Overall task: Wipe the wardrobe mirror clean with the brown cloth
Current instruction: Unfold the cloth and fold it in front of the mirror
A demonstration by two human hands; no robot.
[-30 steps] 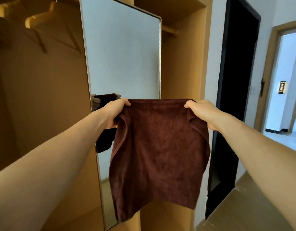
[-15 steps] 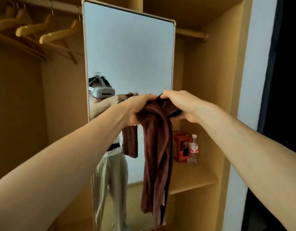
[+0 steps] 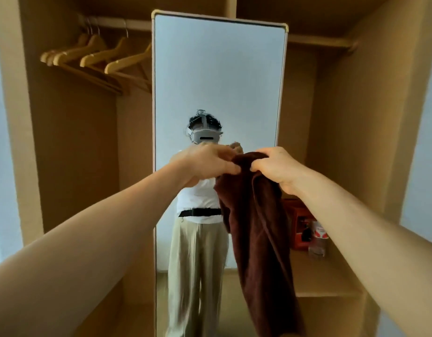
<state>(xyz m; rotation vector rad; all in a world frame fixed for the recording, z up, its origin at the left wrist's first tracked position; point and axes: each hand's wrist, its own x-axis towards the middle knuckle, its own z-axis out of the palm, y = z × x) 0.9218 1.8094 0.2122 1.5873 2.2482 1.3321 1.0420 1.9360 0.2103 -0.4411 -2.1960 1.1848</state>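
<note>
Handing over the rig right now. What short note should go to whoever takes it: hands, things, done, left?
Left hand: pinches the cloth at its bunched top.
Right hand: grips the same bunch, right beside the left.
The cloth hangs down long from both hands, in front of the mirror, over its lower right part.
Done: cloth in hand and gathered, person facing the mirror.
Left: press the cloth to the glass and wipe the whole mirror; no wiping shows yet.
</note>
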